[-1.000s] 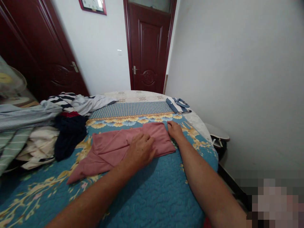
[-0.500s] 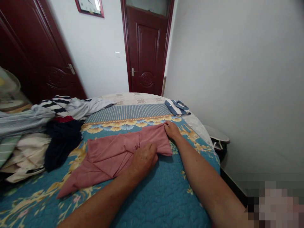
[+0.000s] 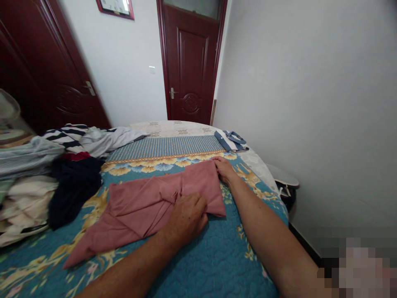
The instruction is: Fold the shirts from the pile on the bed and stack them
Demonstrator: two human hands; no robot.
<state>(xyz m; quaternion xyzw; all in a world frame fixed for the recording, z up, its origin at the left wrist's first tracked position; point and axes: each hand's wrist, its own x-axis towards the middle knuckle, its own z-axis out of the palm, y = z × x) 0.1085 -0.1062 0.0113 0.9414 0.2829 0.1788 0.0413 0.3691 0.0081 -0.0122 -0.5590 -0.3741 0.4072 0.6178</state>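
A pink garment (image 3: 136,207) lies folded into a long strip across the quilted blue bedspread (image 3: 198,256), one pointed end trailing to the lower left. My left hand (image 3: 190,215) is closed on its near edge, right of the middle, with the fingertips partly hidden in the cloth. At the far right corner, my right hand (image 3: 223,169) pinches the garment between thumb and fingers. The cloth between both hands lies fairly smooth, while creases gather left of my left hand.
A heap of clothes is on the left, with a navy garment (image 3: 74,186) and a cream one (image 3: 29,203). A folded blue-and-white striped shirt (image 3: 230,140) rests at the far right corner of the bed. Beyond the right bed edge stands a white-topped object (image 3: 283,176) by the wall.
The right end of the garment has been spread wider, its near edge now closer to me. My left hand has moved slightly nearer; my right hand keeps its hold on the corner.
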